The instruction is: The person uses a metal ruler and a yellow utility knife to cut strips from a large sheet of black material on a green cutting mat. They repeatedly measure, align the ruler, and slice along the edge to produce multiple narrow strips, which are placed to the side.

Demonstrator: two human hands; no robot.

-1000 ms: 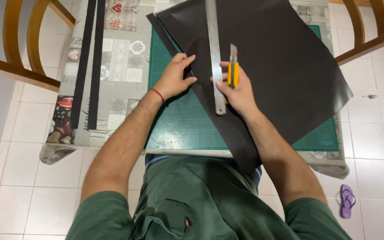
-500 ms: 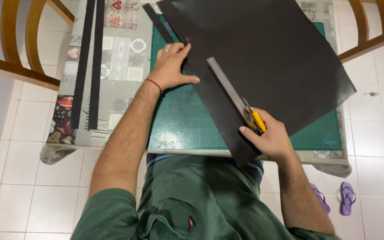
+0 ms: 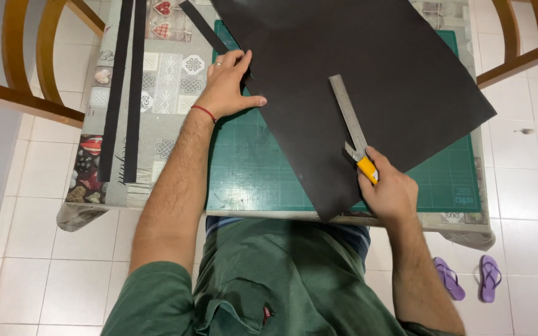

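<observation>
Pressing flat on the left edge of the large black paper sheet (image 3: 356, 81), the left hand (image 3: 226, 84) has open fingers and holds nothing. The right hand (image 3: 388, 190) has its grip closed around a yellow utility knife (image 3: 363, 164) and the long steel ruler (image 3: 349, 115), both lying on the sheet over the green cutting mat (image 3: 250, 168) on the desk (image 3: 169, 87).

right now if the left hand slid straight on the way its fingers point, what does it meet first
The left hand points up and to the right, fingertips already at the edge of the black sheet. Going on, it would probably slide further onto that sheet first.
</observation>
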